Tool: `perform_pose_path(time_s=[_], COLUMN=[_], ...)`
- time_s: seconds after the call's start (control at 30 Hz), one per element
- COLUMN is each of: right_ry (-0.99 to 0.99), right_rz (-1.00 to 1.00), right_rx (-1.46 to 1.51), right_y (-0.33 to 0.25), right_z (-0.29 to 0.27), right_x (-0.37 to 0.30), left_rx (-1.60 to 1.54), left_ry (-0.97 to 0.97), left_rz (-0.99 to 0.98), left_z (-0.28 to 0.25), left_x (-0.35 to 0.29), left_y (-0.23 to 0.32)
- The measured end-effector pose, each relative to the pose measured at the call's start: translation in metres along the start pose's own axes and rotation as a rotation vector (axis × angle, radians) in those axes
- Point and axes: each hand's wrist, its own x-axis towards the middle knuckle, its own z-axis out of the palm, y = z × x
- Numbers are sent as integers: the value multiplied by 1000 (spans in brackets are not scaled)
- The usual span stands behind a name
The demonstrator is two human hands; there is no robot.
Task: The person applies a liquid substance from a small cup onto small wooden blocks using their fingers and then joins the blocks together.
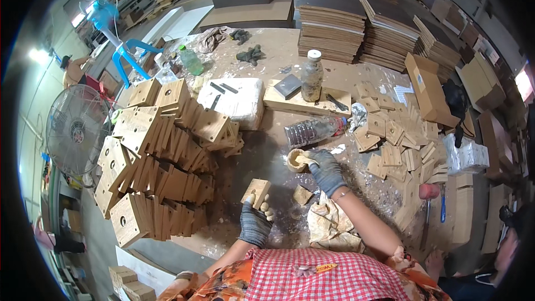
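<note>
My left hand, in a grey striped glove with pale fingertips, grips a small wooden block with a hole in its face. My right hand, gloved the same way, reaches to the mouth of a small round tan cup crusted with paste. Its fingers are pressed together there; what they pinch, if anything, is too small to make out. Between my hands lies a small wooden scrap. A stained, crumpled cloth lies below my right wrist.
Stacked drilled wooden blocks rise at left; loose ones spread at right. Beyond my hands are a lying plastic bottle, an upright jar on a board and a white package. A red-headed mallet lies far right.
</note>
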Motion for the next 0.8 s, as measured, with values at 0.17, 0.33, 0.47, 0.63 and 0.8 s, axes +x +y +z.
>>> perform_pose_path(time_s=[0.17, 0.33, 0.47, 0.63, 0.8], right_ry=[-94, -23, -253, -413, -258], right_rz=[-7, 155, 203, 149, 261], right_rx=[-237, -372, -434, -420, -632], right_y=[-10, -9, -7, -8, -9], right_z=[1, -50, -69, -31, -35], right_x=[7, -39, -130, -209, -216], left_rx=[-12, 92, 205, 326, 304], left_ry=[-35, -97, -175, -334, -486], left_rz=[-73, -55, -23, -17, -183], left_z=[4, 19, 32, 55, 67], left_x=[0, -8, -18, -41, -73], left_y=[-5, -1, -4, -18, -23])
